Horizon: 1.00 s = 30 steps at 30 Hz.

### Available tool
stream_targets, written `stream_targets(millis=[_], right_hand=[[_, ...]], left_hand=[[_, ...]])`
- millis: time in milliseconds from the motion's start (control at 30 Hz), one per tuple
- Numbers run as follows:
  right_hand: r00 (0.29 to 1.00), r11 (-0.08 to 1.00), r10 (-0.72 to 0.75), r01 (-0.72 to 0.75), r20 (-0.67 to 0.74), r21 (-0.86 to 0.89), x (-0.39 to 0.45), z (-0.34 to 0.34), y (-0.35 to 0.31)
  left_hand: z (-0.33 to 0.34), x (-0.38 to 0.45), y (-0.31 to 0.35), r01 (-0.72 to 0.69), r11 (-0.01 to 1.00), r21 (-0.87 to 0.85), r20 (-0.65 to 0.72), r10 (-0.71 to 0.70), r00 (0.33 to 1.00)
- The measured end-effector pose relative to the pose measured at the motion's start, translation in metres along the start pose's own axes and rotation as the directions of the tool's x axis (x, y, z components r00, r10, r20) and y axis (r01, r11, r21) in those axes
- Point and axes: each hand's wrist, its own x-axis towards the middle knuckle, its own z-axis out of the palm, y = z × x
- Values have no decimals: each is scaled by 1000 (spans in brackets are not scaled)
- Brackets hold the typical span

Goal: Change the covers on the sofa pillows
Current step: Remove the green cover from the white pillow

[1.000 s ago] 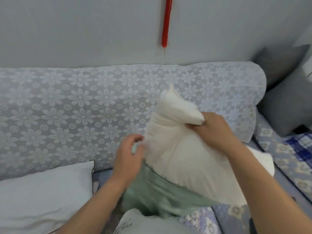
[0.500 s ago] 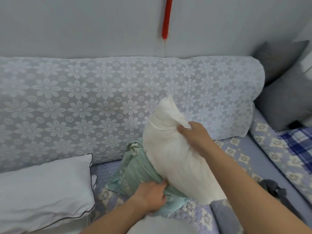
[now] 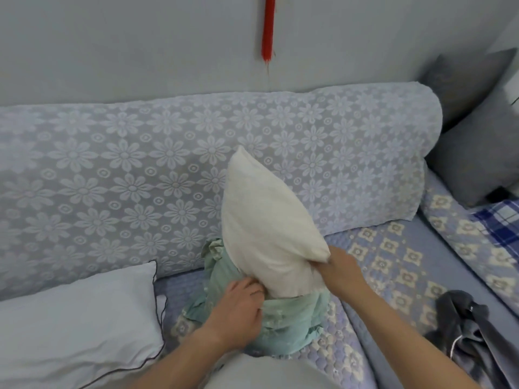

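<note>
A cream pillow insert [image 3: 266, 226] stands upright on the sofa seat, its lower end sunk in a bunched mint-green cover [image 3: 292, 324]. My left hand [image 3: 238, 313] grips the green cover's edge at the insert's lower left. My right hand [image 3: 337, 272] pinches the insert's lower right corner just above the cover's rim. A white pillow with dark piping [image 3: 75, 324] lies at the lower left of the seat.
The sofa back [image 3: 112, 175] wears a pale floral lace throw. A quilted blue seat pad [image 3: 393, 254] runs to the right. Dark grey fabric [image 3: 471, 329] lies crumpled at the lower right. Grey cushions [image 3: 477, 153] and a blue plaid cloth [image 3: 502, 220] fill the right corner.
My right hand slid from the insert's top down to its lower right corner. My left hand dropped to the green cover's edge. The insert now stands lower and more upright in the cover.
</note>
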Motion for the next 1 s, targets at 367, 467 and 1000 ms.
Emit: stream_targets(millis=[367, 467, 1000], right_hand=[[989, 771, 95, 0, -115, 637, 33, -18, -132], [963, 675, 113, 107, -246, 730, 42, -45, -139], [885, 888, -432, 386, 170, 250, -11, -75, -49]], left_hand=[[-49, 16, 62, 89, 992, -89, 270, -62, 961], [-25, -2, 31, 286, 952, -108, 478, -202, 855], [1, 44, -69, 541, 294, -788, 178, -732, 658]])
